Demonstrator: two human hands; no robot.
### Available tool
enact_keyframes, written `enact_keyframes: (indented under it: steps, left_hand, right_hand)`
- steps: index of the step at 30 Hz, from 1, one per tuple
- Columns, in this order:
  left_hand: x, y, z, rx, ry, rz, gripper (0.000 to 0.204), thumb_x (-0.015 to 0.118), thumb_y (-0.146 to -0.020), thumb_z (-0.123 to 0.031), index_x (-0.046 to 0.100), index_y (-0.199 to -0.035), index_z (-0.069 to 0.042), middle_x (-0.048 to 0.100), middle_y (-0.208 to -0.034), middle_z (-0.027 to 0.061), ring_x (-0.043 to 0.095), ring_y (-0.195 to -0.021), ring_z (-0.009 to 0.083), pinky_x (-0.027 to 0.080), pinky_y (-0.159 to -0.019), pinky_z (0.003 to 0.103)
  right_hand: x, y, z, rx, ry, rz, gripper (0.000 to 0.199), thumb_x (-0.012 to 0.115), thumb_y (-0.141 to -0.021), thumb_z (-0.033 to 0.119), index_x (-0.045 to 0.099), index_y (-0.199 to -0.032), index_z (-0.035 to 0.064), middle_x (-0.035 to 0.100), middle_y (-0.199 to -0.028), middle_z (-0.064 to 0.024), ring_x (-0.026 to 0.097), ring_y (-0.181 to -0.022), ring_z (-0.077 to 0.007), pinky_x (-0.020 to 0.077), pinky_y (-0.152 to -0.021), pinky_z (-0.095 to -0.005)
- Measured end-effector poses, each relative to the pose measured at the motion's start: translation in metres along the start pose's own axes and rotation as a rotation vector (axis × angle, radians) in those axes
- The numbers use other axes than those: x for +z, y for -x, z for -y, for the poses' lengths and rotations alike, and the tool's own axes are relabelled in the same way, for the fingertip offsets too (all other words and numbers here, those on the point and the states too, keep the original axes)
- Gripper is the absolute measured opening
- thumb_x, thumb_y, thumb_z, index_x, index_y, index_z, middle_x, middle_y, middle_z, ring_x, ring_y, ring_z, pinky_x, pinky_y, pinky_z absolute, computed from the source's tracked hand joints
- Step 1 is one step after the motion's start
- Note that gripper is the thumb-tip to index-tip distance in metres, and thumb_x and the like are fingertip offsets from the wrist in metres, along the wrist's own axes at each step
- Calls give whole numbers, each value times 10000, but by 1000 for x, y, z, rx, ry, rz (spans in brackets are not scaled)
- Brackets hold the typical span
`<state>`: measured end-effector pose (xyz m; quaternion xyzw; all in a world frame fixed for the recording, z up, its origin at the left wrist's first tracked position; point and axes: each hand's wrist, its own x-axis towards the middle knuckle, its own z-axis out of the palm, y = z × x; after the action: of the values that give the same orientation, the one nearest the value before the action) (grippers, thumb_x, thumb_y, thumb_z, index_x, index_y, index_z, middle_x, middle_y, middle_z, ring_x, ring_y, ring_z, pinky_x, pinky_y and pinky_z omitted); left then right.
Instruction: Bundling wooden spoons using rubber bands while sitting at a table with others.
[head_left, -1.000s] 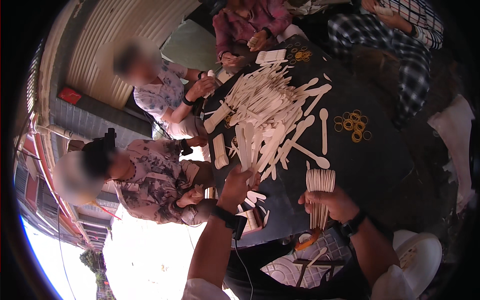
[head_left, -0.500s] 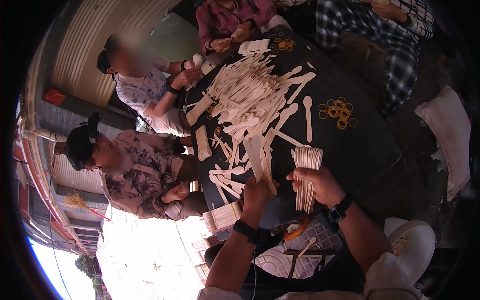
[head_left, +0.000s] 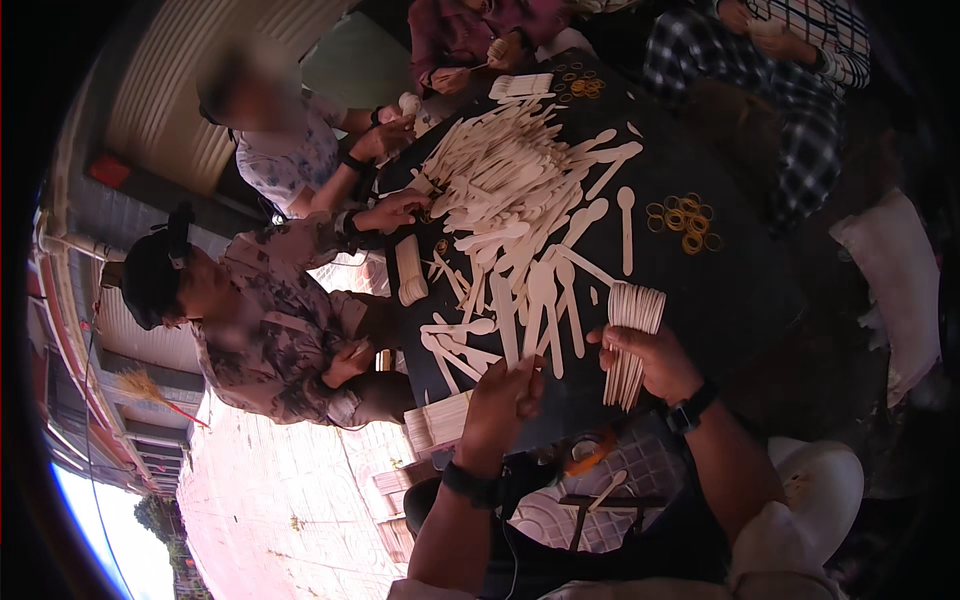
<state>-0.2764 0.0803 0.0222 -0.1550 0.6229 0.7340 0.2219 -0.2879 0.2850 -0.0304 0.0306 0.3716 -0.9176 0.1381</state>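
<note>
A thick bundle of wooden spoons (head_left: 637, 307) stands roughly upright in my right hand (head_left: 655, 358), with thumb and fingers wrapped round its middle. To its left, my left hand (head_left: 503, 398) has its fingers curled, pinching the near ends of a few wooden spoons (head_left: 506, 322) by the near side of the pile. How many spoons it grips is partly hidden by the fingers. Beyond both hands, a large heap of loose wooden spoons (head_left: 510, 175) covers the middle of the dark table (head_left: 725, 320). A single spoon (head_left: 627, 230) lies apart on the right.
Rubber bands (head_left: 690, 222) lie at the right, with more at the far end. A stacked spoon bundle (head_left: 438, 420) sits at the near left edge, another bundle (head_left: 410, 270) farther up. Co-workers sit along the left and far sides. A white sack (head_left: 890, 290) stands right.
My left hand has moved slightly down and left, toward the near ends of the spoons. My right hand with its bundle has shifted slightly right. A left-side co-worker's hand now reaches to the heap.
</note>
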Motion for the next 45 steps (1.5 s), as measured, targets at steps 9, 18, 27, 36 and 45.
enact_keyframes:
  steps: [9,18,27,36,45]
  left_hand:
    - [3,84,45,-132,-67,221,376,400,-933,-351,543,-949,-4,524,-722,37,463,-538,89,357,-480,221]
    - [-12,142,110,178,-113,99,196,464,-921,-156,560,-994,-1,567,-690,23,497,-571,67,389,-519,199]
    - [-32,174,134,551,-540,-22,247,463,-861,-6,501,-1104,17,579,-798,206,609,-679,330,460,-573,368]
    - [-48,184,151,590,-536,-10,217,460,-871,-34,493,-1078,23,568,-813,233,596,-694,390,460,-550,396]
    - [-63,188,163,114,-119,53,153,452,-900,-99,531,-960,18,591,-737,115,578,-536,183,443,-474,286]
  right_hand:
    - [27,66,-25,-21,19,76,176,632,-797,166,549,-858,23,562,-706,-55,574,-641,-162,464,-602,-283]
    - [60,139,-70,79,-76,-68,165,593,-824,142,556,-921,13,588,-789,-62,579,-709,-156,476,-649,-287]
    - [85,166,-112,86,-7,-227,275,555,-838,129,532,-1079,-3,594,-924,-75,576,-816,-150,479,-730,-301]
    - [94,173,-128,137,97,-160,272,522,-849,77,518,-1104,-17,609,-986,-105,597,-905,-208,463,-822,-329]
    - [83,165,-127,82,108,-371,262,552,-821,62,514,-1073,-1,619,-959,-149,608,-866,-210,496,-775,-349]
